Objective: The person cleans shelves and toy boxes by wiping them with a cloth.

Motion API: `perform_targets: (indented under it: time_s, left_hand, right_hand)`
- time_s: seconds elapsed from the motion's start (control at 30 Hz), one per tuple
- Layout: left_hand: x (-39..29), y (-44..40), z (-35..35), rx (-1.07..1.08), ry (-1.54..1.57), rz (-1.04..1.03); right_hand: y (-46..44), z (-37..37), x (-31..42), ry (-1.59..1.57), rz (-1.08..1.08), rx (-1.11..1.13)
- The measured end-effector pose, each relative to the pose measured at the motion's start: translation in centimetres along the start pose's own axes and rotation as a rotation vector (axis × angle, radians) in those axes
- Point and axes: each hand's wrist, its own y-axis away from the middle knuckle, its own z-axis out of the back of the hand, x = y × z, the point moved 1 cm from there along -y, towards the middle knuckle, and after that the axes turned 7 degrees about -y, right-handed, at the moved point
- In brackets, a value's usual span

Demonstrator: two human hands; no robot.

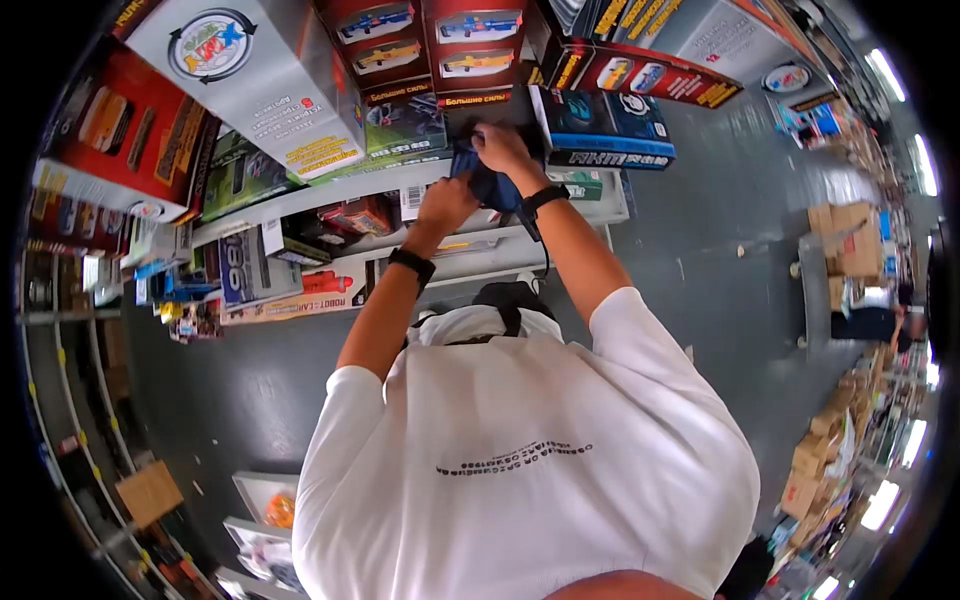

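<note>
A dark blue item, perhaps cloth (487, 187), lies at the shelf edge between my hands; its exact kind cannot be made out. My left hand (447, 205) is closed at its near left side, fingertips against it. Over its upper part, my right hand (503, 150) is bent with curled fingers, which are partly blurred. Dark bands circle both wrists. Right of my right hand sits a blue and black toy box (605, 130). Behind my hands stand red boxes picturing toy guns (480, 50), and a green box (405, 130) is at the left.
A tall grey box (270, 90) and red boxes (110, 140) fill the left of the shelf. More boxes (255, 265) occupy the lower shelf. Grey floor (700, 240) extends right, towards a cart with cartons (850, 240) and a person (870, 323).
</note>
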Motion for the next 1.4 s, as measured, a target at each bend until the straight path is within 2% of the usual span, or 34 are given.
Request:
perform_targets:
  time_s: [0.07,0.1,0.2,0.27,0.3,0.37,0.4,0.43,0.47,0.5,0.53,0.6,0.63,0.7,0.77,0.8,0.83,0.9,0.97,1.03,1.17,1.23,1.27,1.33,1.4]
  left_hand:
    - [0.9,1.2,0.7,0.044,0.039,-0.03]
    - [0.8,1.4,1.9,0.06,-0.004,-0.162]
    - [2.3,3.7,-0.7,0.05,0.093,-0.037]
    - [3.7,6.3,-3.1,0.479,0.006,-0.099]
    - [4.1,7.1,-2.7,0.479,0.008,-0.098]
    - [4.0,7.7,-1.9,0.571,-0.024,0.013]
    - [3.2,7.2,-0.4,0.539,-0.033,0.03]
    - [1.6,6.4,1.8,0.511,-0.022,0.044]
    - [-0.2,5.3,4.7,0.448,-0.019,-0.037]
    - [-1.3,4.4,6.5,0.373,-0.035,-0.094]
    - [-1.7,3.8,6.0,0.36,-0.018,-0.083]
    - [-1.7,2.1,5.2,-0.002,0.026,-0.286]
    - [-1.5,1.6,4.0,-0.001,0.023,-0.266]
    - [-1.6,0.3,0.8,-0.16,-0.103,-0.213]
    - [-2.3,-0.4,-0.6,-0.146,-0.198,-0.208]
    - [-3.2,-0.6,-0.6,-0.08,-0.232,-0.214]
    - [-3.9,-0.8,-0.8,-0.012,-0.266,-0.219]
    - [-4.0,-1.9,-1.9,0.036,-0.313,-0.197]
    - [-3.3,-3.4,-2.9,-0.072,-0.343,-0.212]
    - [-2.8,-5.1,-2.1,-0.034,-0.315,-0.173]
    - [-2.9,-6.5,0.3,0.108,-0.15,-0.053]
    - [-2.2,-5.5,-1.3,-0.009,-0.137,-0.166]
    - [-1.8,-5.0,-2.2,0.029,-0.208,-0.182]
    - [-1.3,-3.8,-3.0,-0.042,-0.175,-0.157]
    - [-1.4,-3.0,-3.0,-0.167,-0.135,-0.14]
  right_hand:
    - [1.9,0.7,0.3,-0.086,0.018,0.015]
    - [2.8,1.6,0.5,-0.077,-0.009,0.012]
    - [3.6,3.7,0.9,-0.072,0.102,0.12]
    - [4.3,4.4,2.0,0.051,0.111,0.09]
    - [4.6,4.7,2.6,0.17,0.118,0.052]
    - [4.3,2.9,2.5,0.026,0.067,-0.016]
    - [4.1,1.7,1.6,-0.005,0.037,-0.07]
    - [4.3,2.5,2.6,0.125,-0.046,-0.085]
    - [4.0,3.7,4.3,0.237,-0.166,-0.022]
    - [3.7,4.7,4.9,0.224,-0.19,0.012]
    - [2.7,4.3,4.5,0.258,-0.184,0.036]
    - [1.3,4.0,3.7,0.17,-0.134,0.043]
    - [0.8,3.5,3.3,0.068,-0.107,0.04]
    - [0.1,3.3,2.7,-0.052,-0.013,0.072]
    - [0.4,3.6,2.7,-0.332,-0.086,0.04]
    - [0.7,3.7,2.9,-0.367,-0.119,0.059]
    - [0.4,3.2,2.6,-0.374,-0.112,0.073]
    - [0.0,1.8,1.8,-0.207,0.009,-0.041]
    - [-0.9,1.1,0.8,-0.218,0.046,-0.045]
    - [-2.8,1.3,-0.5,-0.313,-0.004,0.146]
    - [-6.7,1.1,-0.9,-0.221,0.03,0.185]
    - [-8.1,0.8,-0.5,-0.202,0.104,0.173]
    - [-8.7,0.4,-0.2,-0.178,0.128,0.173]
    - [-9.6,-0.1,-1.7,0.168,0.108,0.303]
    - [-10.5,-2.0,-2.8,0.302,0.186,0.246]
